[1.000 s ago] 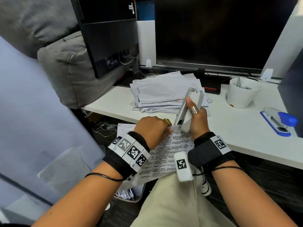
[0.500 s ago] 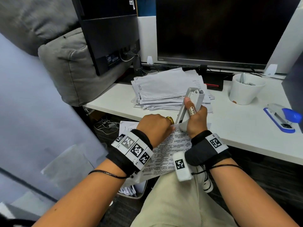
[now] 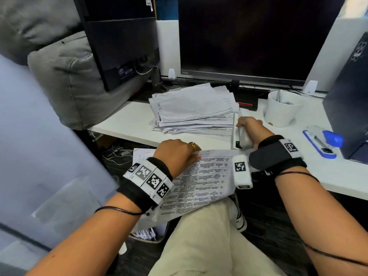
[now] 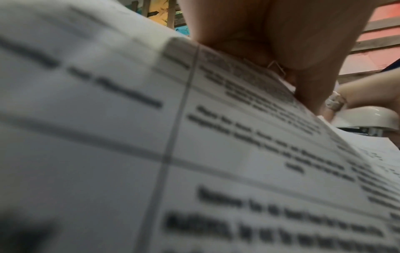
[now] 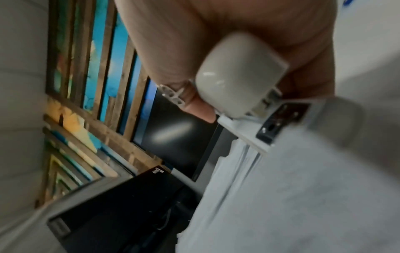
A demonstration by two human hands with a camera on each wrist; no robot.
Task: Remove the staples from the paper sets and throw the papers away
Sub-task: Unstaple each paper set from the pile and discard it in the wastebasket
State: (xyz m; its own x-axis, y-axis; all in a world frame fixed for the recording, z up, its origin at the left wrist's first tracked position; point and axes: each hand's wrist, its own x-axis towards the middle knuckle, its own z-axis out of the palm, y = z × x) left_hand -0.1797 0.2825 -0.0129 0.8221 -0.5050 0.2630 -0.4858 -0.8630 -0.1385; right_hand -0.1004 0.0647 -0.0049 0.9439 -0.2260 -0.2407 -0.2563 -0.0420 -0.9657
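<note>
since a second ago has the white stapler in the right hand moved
Yes. The right hand has carried the stapler off the held paper, away and rightward onto the desk, beside the paper pile.

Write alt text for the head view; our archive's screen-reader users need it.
A person's left hand holds a printed paper set over their lap while the right hand grips a white stapler on the white desk. Behind lie a paper stack, a white cup, a blue stapler and dark monitors.
</note>
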